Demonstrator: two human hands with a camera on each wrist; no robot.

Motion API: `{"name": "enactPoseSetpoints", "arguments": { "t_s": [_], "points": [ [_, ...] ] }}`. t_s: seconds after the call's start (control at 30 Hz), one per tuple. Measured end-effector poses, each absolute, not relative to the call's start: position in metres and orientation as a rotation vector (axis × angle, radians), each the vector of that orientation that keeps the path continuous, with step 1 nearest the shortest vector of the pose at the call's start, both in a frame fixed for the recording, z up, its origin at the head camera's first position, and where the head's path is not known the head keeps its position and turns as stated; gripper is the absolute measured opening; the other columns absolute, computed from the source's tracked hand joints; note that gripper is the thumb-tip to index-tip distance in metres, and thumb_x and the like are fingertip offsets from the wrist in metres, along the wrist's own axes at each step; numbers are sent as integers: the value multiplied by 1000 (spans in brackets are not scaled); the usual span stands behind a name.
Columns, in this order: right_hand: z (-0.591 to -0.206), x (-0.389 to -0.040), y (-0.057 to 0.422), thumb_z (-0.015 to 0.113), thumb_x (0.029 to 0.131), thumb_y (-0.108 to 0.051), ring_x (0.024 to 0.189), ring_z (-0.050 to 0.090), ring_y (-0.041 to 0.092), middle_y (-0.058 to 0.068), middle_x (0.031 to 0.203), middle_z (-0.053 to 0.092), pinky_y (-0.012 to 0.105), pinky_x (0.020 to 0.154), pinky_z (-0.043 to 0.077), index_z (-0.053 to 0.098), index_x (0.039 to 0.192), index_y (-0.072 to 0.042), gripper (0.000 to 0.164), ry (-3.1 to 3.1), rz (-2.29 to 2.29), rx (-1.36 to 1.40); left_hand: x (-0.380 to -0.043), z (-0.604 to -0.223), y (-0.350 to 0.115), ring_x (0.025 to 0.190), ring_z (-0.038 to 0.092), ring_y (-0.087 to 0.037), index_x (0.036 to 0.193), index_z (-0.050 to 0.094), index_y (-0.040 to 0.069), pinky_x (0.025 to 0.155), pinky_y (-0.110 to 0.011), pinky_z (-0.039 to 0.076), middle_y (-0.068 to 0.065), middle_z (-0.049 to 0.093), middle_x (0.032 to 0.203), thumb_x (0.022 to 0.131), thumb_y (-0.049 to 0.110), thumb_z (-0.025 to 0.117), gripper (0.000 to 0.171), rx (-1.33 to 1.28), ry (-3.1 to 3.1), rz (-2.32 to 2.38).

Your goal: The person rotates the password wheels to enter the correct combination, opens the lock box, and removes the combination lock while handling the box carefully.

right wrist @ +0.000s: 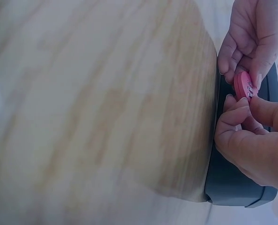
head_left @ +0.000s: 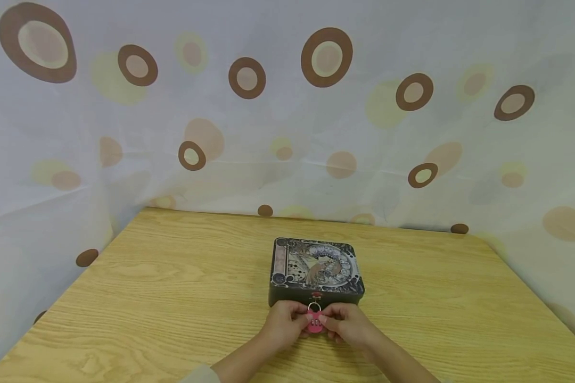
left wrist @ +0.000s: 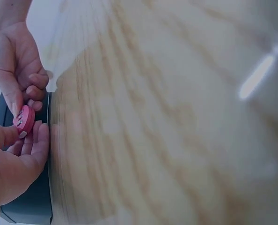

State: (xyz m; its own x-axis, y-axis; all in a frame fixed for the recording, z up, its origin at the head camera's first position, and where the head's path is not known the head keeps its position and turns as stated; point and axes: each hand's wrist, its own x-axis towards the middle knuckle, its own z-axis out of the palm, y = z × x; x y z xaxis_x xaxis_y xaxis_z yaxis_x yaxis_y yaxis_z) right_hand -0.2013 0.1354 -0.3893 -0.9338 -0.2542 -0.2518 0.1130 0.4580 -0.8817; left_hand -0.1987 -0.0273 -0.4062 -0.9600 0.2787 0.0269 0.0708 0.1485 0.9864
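A pink combination padlock [head_left: 314,322] with number dials hangs at the front of a dark box [head_left: 316,265] with an ornate printed lid. Its metal shackle stands up near the box's red-topped clasp [head_left: 317,295]; whether it passes through the clasp is too small to tell. My left hand [head_left: 284,324] pinches the padlock's left side between thumb and fingers. From the right, my right hand [head_left: 350,324] pinches the other side, thumb by the dials. In the left wrist view the padlock [left wrist: 24,119] sits between both hands, close against the box's front wall [left wrist: 33,199].
The box stands on a wood-grain table [head_left: 172,276], its lid down. Behind the table hangs a pale cloth [head_left: 287,186] with brown and yellow circles, which also runs along both sides.
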Motion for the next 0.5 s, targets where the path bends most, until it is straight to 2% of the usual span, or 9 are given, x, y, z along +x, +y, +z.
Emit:
{"name": "enactPoseSetpoints", "arguments": {
  "t_s": [0.37, 0.5],
  "points": [
    [-387, -200, 135, 54, 91, -7, 60, 48, 10, -2, 64, 50, 23, 54, 41, 60, 94, 10, 18, 2351, -1488, -126, -198, -404, -28, 64, 65, -20, 92, 63, -14, 57, -29, 56, -19, 66, 80, 89, -2, 54, 15, 311, 2280, 1880],
    [-388, -200, 135, 54, 91, -8, 60, 48, 10, -2, 64, 50, 23, 53, 41, 60, 94, 9, 18, 2355, -1486, -127, -198, -403, -28, 64, 62, -16, 93, 63, -14, 58, -29, 55, -18, 66, 80, 89, -2, 54, 15, 303, 2281, 1880]
  ]
}}
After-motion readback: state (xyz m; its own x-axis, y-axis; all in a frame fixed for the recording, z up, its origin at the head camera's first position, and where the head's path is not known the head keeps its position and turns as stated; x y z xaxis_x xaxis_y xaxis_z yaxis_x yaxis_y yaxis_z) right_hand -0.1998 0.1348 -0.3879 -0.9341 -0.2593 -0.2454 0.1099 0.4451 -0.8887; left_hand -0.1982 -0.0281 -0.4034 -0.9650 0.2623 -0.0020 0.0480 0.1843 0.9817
